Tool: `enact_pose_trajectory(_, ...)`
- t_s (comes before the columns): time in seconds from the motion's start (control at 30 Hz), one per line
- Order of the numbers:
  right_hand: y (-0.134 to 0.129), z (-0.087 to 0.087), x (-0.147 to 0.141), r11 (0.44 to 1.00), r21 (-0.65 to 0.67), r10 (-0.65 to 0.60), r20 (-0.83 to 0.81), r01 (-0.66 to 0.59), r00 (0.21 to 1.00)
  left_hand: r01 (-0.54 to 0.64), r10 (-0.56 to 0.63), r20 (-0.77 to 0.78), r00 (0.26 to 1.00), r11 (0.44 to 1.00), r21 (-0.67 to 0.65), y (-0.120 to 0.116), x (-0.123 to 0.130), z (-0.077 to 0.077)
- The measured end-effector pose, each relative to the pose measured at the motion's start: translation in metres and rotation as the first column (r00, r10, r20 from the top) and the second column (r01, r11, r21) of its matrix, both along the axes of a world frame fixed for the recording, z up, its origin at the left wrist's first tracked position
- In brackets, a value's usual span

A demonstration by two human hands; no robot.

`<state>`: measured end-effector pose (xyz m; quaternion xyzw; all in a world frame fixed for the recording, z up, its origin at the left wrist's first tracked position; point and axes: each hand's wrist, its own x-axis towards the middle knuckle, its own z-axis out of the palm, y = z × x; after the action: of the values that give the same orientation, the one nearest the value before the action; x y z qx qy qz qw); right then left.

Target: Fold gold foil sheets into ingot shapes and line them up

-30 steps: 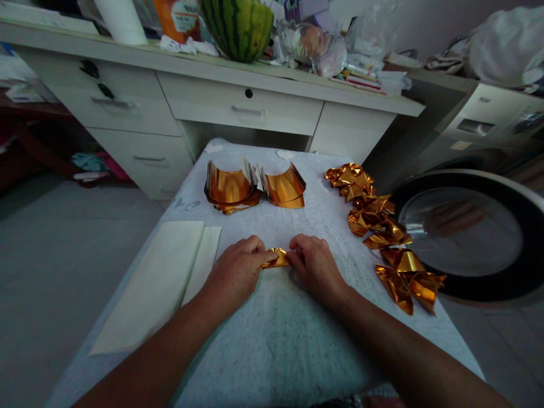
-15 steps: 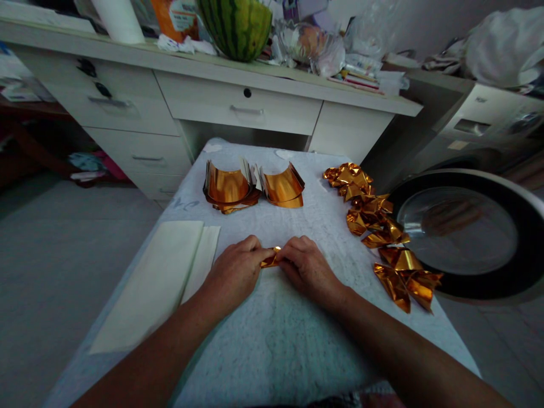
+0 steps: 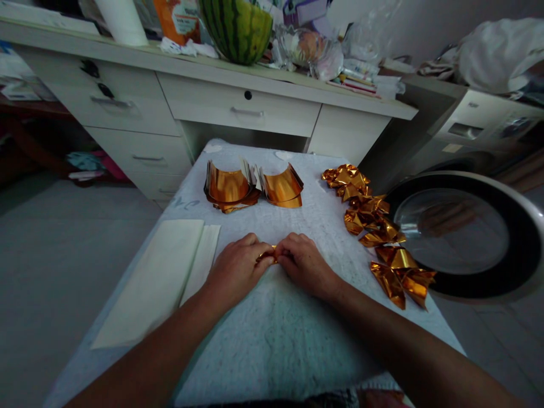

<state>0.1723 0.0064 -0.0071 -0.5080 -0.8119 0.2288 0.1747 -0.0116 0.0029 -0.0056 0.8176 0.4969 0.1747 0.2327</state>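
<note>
Between my two hands, low over the middle of the cloth-covered table, is a small piece of gold foil (image 3: 274, 255), mostly covered by fingers. My left hand (image 3: 240, 262) pinches its left part, thumb in front. My right hand (image 3: 305, 262) pinches the right part with bent fingers, close beside the left fingertips. Beyond the hands lie two curved stacks of gold sheets, a left stack (image 3: 229, 186) and a right stack (image 3: 283, 187), with pale sheets standing between them. Folded gold foil pieces (image 3: 376, 221) form a row along the table's right side.
Folded white paper (image 3: 155, 277) lies on the left of the table (image 3: 272, 351). An open round washing-machine door (image 3: 459, 226) adjoins the right edge. Behind stands a white drawer counter (image 3: 246, 107) bearing a watermelon (image 3: 238, 28) and plastic bags.
The left thumb has come down over the front of the foil, and less of the foil shows between the hands. The view has shifted slightly.
</note>
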Motion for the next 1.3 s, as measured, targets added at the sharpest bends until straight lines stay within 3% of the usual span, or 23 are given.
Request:
enact_pose_trajectory(0.27,-0.005,-0.001,-0.006,0.996,0.042,-0.086,0.068,0.083,0.994,-0.025,0.025,-0.014,1.0,1.0,-0.007,0.003,0.002,-0.002)
enact_pose_trajectory(0.57,-0.01,0.001,-0.012,0.991,0.096,-0.104,0.13,0.092,0.986,0.094,-0.093,0.008,0.996,0.989,-0.114,0.008,-0.015,0.004)
enact_pose_trajectory(0.9,-0.01,0.002,-0.022,0.982,0.121,-0.169,0.253,0.142,0.952,0.118,-0.119,0.0,0.993,0.986,-0.118,0.008,-0.018,0.003)
enact_pose_trajectory(1.3,-0.01,0.0,-0.022,0.98,0.132,-0.176,0.237,0.148,0.955,0.131,-0.131,0.011,0.991,0.988,-0.083,0.008,-0.018,0.006)
